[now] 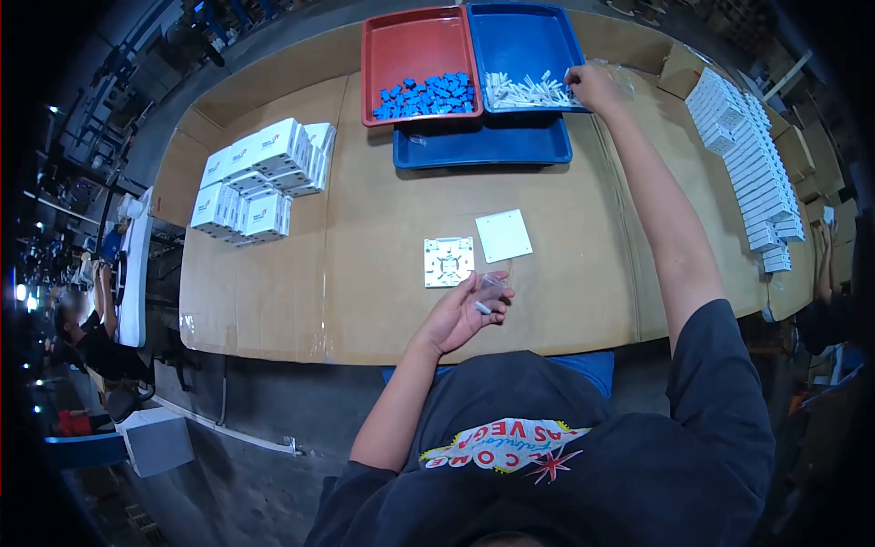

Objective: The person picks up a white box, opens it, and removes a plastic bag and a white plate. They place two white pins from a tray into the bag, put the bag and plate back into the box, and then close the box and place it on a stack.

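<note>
My left hand (460, 317) is closed around a small clear plastic bag (492, 290) near the front of the table. A short white piece shows at the bag's lower end, by my fingers. My right hand (594, 87) reaches to the right rim of the blue tray (524, 41), its fingers pinched together beside the loose white pieces (529, 91). Whatever is between those fingertips is too small to make out. Just beyond my left hand lie a white square frame with a patterned centre (448, 262) and a plain white square plate (503, 235).
Left of the blue tray, a red tray (419, 46) holds blue pieces (428, 97). Another blue tray (483, 146) sits beneath them. White boxes (264, 178) are stacked at the left, with long rows of white boxes (752, 173) at the right. Another person (100, 337) sits at far left.
</note>
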Action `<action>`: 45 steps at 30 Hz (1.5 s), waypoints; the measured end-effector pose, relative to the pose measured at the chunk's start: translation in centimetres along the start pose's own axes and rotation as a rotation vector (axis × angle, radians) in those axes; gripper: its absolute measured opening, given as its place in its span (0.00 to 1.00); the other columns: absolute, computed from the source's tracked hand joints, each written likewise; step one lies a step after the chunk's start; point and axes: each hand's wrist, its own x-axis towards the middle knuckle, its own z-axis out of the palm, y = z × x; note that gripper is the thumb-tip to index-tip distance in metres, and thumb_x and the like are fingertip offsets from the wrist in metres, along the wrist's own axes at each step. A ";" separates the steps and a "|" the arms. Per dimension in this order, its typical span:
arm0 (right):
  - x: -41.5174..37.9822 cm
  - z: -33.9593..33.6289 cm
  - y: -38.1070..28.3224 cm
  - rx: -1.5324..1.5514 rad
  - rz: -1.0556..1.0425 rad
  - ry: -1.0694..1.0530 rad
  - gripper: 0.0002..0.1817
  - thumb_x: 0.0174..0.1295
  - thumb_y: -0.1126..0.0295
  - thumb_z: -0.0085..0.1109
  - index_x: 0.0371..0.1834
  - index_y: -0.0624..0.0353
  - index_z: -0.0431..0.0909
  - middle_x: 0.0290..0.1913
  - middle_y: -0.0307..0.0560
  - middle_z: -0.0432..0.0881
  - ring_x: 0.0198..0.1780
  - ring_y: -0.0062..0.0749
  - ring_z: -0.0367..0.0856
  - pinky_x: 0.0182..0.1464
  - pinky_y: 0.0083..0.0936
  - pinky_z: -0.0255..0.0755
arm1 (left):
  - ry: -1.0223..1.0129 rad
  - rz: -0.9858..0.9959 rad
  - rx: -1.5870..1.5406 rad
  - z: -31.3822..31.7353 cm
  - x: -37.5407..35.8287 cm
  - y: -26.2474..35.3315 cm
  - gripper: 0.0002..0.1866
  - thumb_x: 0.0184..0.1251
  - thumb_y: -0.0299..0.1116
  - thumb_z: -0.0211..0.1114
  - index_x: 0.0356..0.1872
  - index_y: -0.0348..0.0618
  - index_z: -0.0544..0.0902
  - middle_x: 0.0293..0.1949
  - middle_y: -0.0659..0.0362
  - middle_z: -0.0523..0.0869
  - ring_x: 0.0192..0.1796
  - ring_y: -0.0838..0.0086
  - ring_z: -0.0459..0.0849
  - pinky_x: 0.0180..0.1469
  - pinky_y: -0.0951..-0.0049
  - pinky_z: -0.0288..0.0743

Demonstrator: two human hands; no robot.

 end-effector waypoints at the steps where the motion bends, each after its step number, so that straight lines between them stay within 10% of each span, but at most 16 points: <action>1: -0.4 -0.1 -0.5 -0.026 0.023 -0.011 0.12 0.62 0.72 0.61 0.46 0.52 0.90 0.47 0.51 0.91 0.51 0.48 0.89 0.54 0.41 0.81 | -0.006 0.001 0.001 0.0 0.2 0.2 0.30 0.89 0.52 0.40 0.73 0.36 0.70 0.57 0.49 0.85 0.49 0.69 0.86 0.56 0.65 0.81; 24: 0.4 3.9 1.5 0.056 -0.105 0.106 0.10 0.63 0.69 0.66 0.47 0.54 0.89 0.43 0.52 0.91 0.47 0.46 0.89 0.50 0.43 0.80 | 0.002 -0.021 -0.001 0.2 0.1 0.3 0.31 0.89 0.53 0.39 0.73 0.38 0.71 0.57 0.51 0.85 0.49 0.69 0.85 0.57 0.65 0.80; 33: -7.2 -3.5 -6.3 1.771 0.018 -0.186 0.12 0.76 0.72 0.61 0.58 0.64 0.84 0.46 0.39 0.86 0.43 0.20 0.81 0.46 0.21 0.77 | 0.039 -0.005 -0.004 0.1 0.1 0.2 0.28 0.88 0.48 0.44 0.73 0.34 0.70 0.57 0.47 0.85 0.49 0.65 0.86 0.56 0.62 0.82; 45: -22.5 0.7 -11.2 1.591 0.415 -0.225 0.12 0.76 0.72 0.61 0.58 0.65 0.82 0.45 0.41 0.85 0.38 0.19 0.80 0.41 0.19 0.76 | 0.063 0.042 -0.024 0.2 -0.1 -0.1 0.27 0.88 0.47 0.44 0.71 0.34 0.73 0.56 0.50 0.86 0.48 0.69 0.86 0.55 0.64 0.82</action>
